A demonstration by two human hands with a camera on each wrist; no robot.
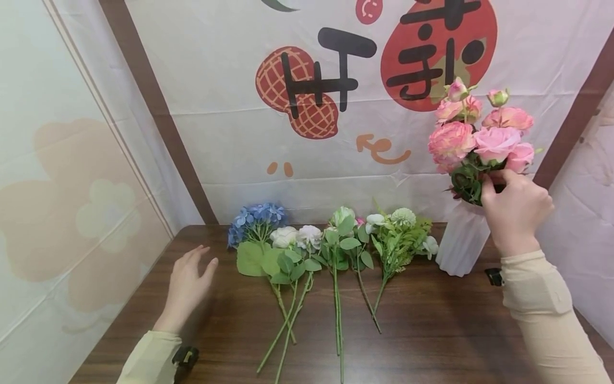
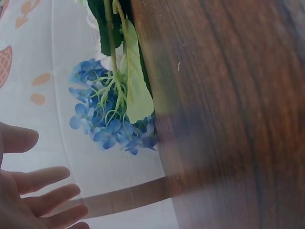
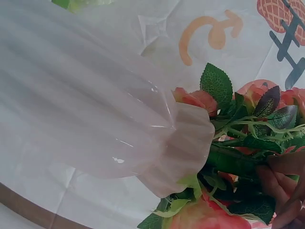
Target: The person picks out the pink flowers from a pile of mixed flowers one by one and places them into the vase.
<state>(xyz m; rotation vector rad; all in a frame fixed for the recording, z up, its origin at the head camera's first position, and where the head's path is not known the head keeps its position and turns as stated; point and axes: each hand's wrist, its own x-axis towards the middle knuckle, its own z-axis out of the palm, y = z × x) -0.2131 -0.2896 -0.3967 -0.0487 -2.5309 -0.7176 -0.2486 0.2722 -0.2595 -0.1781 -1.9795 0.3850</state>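
Observation:
My right hand is at the mouth of a white fluted vase, pinching a green stem of the pink flowers. Leafy stems go into the vase's wavy rim; their lower ends are hidden inside. My left hand is held over the table's left side with its fingers apart, holding nothing. Nearest to it lies a blue hydrangea with broad light green leaves, a gap away from the fingertips.
On the brown wooden table lie white flowers with crossed stems, a pale rose, and a green leafy spray with a round bloom. A printed cloth backdrop hangs behind the table's far edge.

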